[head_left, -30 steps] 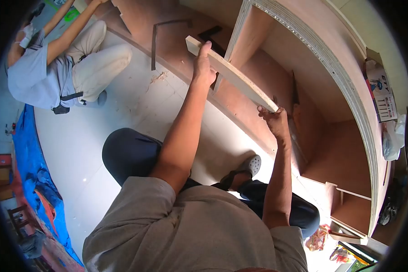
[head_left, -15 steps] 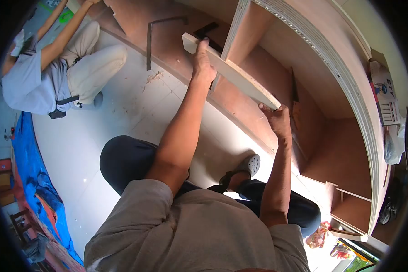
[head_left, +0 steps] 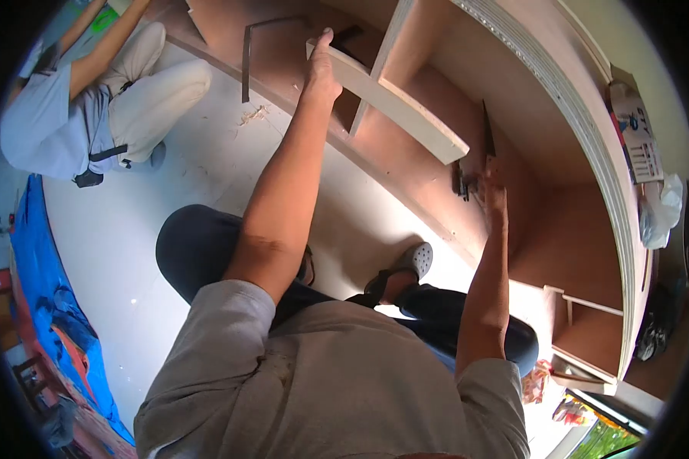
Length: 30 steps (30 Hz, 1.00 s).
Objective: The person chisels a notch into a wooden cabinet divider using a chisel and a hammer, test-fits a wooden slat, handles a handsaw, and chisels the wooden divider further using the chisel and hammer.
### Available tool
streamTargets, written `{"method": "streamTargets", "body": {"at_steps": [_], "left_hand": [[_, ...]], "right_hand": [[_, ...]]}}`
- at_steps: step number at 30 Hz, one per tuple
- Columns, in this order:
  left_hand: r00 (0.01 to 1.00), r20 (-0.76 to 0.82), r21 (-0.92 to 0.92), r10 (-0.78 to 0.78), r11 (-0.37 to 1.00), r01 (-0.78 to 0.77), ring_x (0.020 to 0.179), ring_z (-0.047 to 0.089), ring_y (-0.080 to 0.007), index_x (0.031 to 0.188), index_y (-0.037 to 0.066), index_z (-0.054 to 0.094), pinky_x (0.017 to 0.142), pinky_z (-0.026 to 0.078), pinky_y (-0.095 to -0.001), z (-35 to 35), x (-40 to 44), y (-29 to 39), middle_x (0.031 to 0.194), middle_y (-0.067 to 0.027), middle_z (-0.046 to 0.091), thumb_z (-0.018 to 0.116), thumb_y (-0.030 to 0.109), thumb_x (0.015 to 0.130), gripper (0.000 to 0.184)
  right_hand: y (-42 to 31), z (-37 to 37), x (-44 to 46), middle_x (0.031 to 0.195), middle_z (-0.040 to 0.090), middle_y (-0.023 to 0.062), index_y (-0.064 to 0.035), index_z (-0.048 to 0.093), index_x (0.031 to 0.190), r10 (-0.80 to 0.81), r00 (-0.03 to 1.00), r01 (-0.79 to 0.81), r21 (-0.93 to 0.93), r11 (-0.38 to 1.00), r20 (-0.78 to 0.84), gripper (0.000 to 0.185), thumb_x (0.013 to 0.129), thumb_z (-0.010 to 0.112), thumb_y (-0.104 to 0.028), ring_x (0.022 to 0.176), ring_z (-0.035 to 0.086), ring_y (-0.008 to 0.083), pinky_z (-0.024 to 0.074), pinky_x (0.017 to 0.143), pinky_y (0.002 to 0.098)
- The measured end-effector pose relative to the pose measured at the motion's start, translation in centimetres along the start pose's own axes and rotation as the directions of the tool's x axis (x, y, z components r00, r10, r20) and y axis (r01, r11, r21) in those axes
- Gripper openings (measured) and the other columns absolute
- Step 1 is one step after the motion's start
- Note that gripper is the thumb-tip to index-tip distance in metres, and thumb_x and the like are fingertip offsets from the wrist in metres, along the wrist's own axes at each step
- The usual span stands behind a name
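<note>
A long pale wooden board lies slantwise against the front of an upright divider in a wooden cabinet frame. My left hand grips its upper left end, the thumb pointing up along the edge. Past the board's lower right end, my right hand is off the wood, over the handle area of a handsaw whose dark blade points away. A small dark tool sits just left of those fingers. The right fingers are blurred and partly hidden, so I cannot make out their grip.
A dark L-shaped square leans on the cabinet's lower edge. At the left another person crouches, hands on the wood. Shavings lie on the pale floor. A blue tarp, a printed box and a plastic bag lie around.
My right hand has let go of the board's lower right end and moved to the saw handle area. My left hand still grips the board. The whole view has shifted slightly.
</note>
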<state>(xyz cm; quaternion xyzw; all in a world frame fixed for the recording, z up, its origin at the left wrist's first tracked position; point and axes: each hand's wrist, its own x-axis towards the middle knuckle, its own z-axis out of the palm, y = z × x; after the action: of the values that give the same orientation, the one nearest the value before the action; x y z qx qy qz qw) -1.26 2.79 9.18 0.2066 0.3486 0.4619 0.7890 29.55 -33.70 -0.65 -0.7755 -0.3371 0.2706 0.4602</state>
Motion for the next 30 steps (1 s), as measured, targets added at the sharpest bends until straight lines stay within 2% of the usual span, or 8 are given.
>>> {"method": "streamTargets", "body": {"at_steps": [2, 6, 8, 11, 15, 20, 24, 30], "left_hand": [[1.0, -0.003, -0.055, 0.027, 0.998, -0.027, 0.129, 0.048, -0.0374, 0.144, 0.005, 0.039, 0.105, 0.041, -0.0581, 1.1, 0.5, 0.6, 0.14, -0.0184, 0.05, 0.08, 0.049, 0.079, 0.088], [0.875, -0.373, 0.001, 0.309, 0.943, -0.332, 0.124, 0.049, -0.035, 0.14, -0.002, 0.04, 0.106, 0.041, -0.0494, 3.9, -0.9, -0.4, 0.137, -0.0187, 0.051, 0.076, 0.04, 0.082, 0.081], [0.911, -0.344, -0.14, 0.227, 0.947, -0.289, 0.126, 0.049, -0.0344, 0.139, -0.001, 0.041, 0.107, 0.039, -0.0517, 4.5, -1.4, -0.5, 0.141, -0.0179, 0.049, 0.073, 0.031, 0.081, 0.074], [0.97, -0.243, -0.363, 0.016, 0.926, -0.106, 0.12, 0.054, -0.0352, 0.128, 0.001, 0.056, 0.105, 0.039, -0.0573, 4.8, -0.1, -1.3, 0.131, -0.0179, 0.058, 0.071, 0.024, 0.078, 0.057], [0.832, -0.509, -0.089, 0.219, 0.949, -0.303, 0.109, 0.06, -0.0326, 0.12, 0.0, 0.058, 0.098, 0.046, -0.0483, 5.1, -1.4, -0.5, 0.121, -0.0165, 0.062, 0.076, 0.019, 0.077, 0.051], [0.802, -0.556, -0.069, 0.216, 0.95, -0.303, 0.113, 0.058, -0.0306, 0.126, 0.002, 0.055, 0.101, 0.045, -0.0458, 4.8, -0.7, -1.1, 0.125, -0.015, 0.061, 0.079, 0.024, 0.079, 0.057], [0.927, -0.319, -0.093, 0.195, 0.968, -0.235, 0.123, 0.052, -0.0271, 0.128, 0.004, 0.056, 0.106, 0.04, -0.0421, 2.1, 3.7, -2.2, 0.13, -0.0142, 0.058, 0.075, 0.036, 0.082, 0.06], [0.9, -0.236, 0.143, 0.366, 0.929, -0.34, 0.118, 0.051, -0.0242, 0.125, 0.003, 0.057, 0.105, 0.039, -0.0389, -2.1, 10.6, -5.0, 0.125, -0.0132, 0.058, 0.07, 0.04, 0.085, 0.056]], "right_hand": [[8.5, -2.8, 1.9, 0.118, 0.07, 0.0177, -0.012, 0.058, 0.137, -0.315, 0.945, 0.158, -0.727, 0.668, -0.084, 0.046, 0.096, 0.068, -0.032, 0.107, 0.066, 0.0397, 0.0537, 0.09, 0.046], [11.3, -0.4, -1.1, 0.128, 0.066, 0.0199, -0.0217, 0.058, 0.139, -0.361, 0.93, 0.147, -0.823, 0.549, -0.074, 0.046, 0.095, 0.066, -0.03, 0.118, 0.059, 0.0456, 0.0504, 0.097, 0.0534], [9.8, 1.4, -2.0, 0.146, 0.053, 0.0222, -0.0111, 0.061, 0.137, -0.024, 0.982, -0.127, -0.746, 0.654, -0.188, 0.047, 0.096, 0.062, -0.034, 0.135, 0.048, 0.0426, 0.0362, 0.114, 0.0496], [10.2, 0.8, -0.8, 0.144, 0.055, 0.0189, -0.0072, 0.055, 0.142, 0.104, 0.955, -0.294, -0.935, 0.2, -0.279, 0.056, 0.093, 0.064, -0.033, 0.137, 0.047, 0.0348, 0.0393, 0.112, 0.0489], [12.5, -3.7, 2.1, 0.133, 0.061, 0.0237, -0.0073, 0.054, 0.141, -0.082, 0.969, 0.244, -0.842, 0.481, 0.234, 0.048, 0.095, 0.058, -0.02, 0.114, 0.064, 0.037, 0.0499, 0.1, 0.0496], [1.4, -6.7, 2.0, 0.1, 0.071, 0.0118, -0.0045, 0.059, 0.132, -0.528, 0.734, 0.481, -0.876, -0.042, 0.428, 0.042, 0.101, 0.059, -0.032, 0.085, 0.067, 0.0243, 0.0553, 0.081, 0.0396], [-13.5, -4.9, -4.5, 0.08, 0.066, 0.0091, -0.004, 0.059, 0.124, 0.129, 0.883, 0.229, -0.654, 0.721, 0.451, 0.033, 0.1, 0.062, -0.027, 0.069, 0.064, 0.0206, 0.0535, 0.066, 0.0369], [-24.8, 7.7, -9.6, 0.098, 0.069, 0.0187, -0.0029, 0.057, 0.126, -0.06, 0.72, 0.399, -0.342, 0.851, 0.692, 0.032, 0.099, 0.064, -0.02, 0.086, 0.069, 0.0286, 0.052, 0.08, 0.0415]]}}
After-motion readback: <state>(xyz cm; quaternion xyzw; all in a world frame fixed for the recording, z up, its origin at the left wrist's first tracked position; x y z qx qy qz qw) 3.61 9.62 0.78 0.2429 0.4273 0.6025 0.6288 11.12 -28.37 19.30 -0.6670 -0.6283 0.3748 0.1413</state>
